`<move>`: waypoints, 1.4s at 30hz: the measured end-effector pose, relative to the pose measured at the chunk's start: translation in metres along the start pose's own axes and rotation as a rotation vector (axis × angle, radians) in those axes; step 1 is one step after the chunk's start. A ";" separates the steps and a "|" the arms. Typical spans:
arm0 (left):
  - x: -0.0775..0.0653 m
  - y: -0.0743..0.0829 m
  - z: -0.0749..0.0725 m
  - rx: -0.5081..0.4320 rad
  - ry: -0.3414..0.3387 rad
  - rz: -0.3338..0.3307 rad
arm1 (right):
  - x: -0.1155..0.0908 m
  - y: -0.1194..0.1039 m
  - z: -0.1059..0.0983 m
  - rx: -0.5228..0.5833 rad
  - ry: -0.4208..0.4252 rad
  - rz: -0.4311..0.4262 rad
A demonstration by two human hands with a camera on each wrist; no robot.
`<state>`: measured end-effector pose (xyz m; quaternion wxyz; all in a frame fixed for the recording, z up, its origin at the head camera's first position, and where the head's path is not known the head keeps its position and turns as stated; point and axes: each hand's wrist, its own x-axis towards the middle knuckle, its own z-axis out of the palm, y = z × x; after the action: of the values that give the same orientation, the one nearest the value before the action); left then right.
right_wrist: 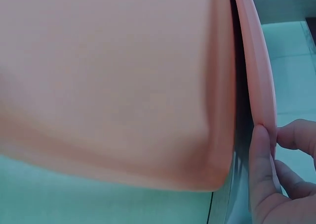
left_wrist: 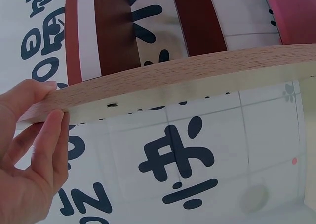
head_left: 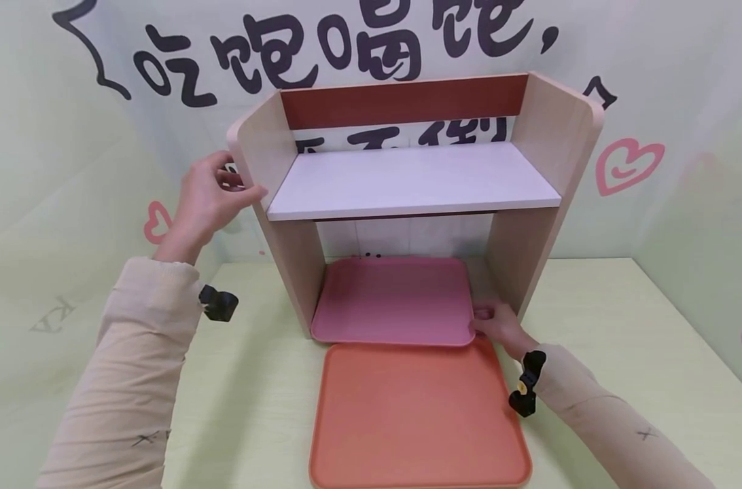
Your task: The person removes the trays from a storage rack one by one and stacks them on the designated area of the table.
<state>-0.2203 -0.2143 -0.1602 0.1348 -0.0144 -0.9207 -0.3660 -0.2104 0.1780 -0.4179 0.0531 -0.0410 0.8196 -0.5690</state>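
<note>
A small desktop shelf [head_left: 414,180] with wood-grain sides and a white board stands on the table. My left hand [head_left: 208,193] grips the front edge of its left side panel [left_wrist: 163,78], thumb on one face and fingers on the other. Beneath the white board lies a pink tray [head_left: 395,299], between the two side panels. Its right front corner is pinched between the thumb and fingers of my right hand [head_left: 499,324]; the right wrist view shows the pink rim [right_wrist: 259,75] between them. An orange tray [head_left: 416,414] lies in front, its back edge partly hidden by the pink one.
The pale table [head_left: 615,339] extends to both sides of the shelf. Behind it hangs a printed wall sheet [head_left: 640,61] with large black characters and pink hearts. More sheeting [head_left: 719,204] closes off the right side. Each wrist wears a black camera mount [head_left: 219,303].
</note>
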 end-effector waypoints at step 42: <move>0.001 0.000 0.001 0.007 -0.002 -0.004 | -0.045 0.007 0.014 0.020 0.015 0.145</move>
<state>-0.2212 -0.2132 -0.1606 0.1331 -0.0123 -0.9220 -0.3633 -0.1636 0.1734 -0.4273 0.0885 0.0232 0.8151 -0.5720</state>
